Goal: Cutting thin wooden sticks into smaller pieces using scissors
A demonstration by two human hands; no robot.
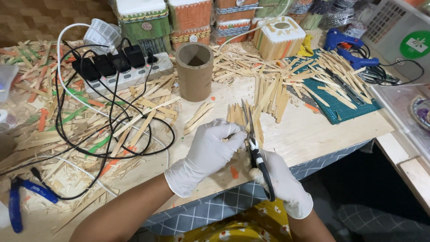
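Note:
Both my hands wear white gloves near the table's front edge. My left hand (210,150) pinches a thin wooden stick (233,136) at its fingertips. My right hand (280,181) grips black-handled scissors (254,148), blades pointing up and away, right beside the stick. Just beyond the blades lies a small bundle of cut wooden sticks (244,117). A brown cardboard tube (194,71) stands upright behind them.
Wooden sticks and offcuts cover the wooden table (309,130). A white power strip (123,74) with black plugs and looping cables sits left. A green cutting mat (333,101), blue glue gun (347,47), blue pliers (15,204) and decorated stick boxes (280,36) surround the work area.

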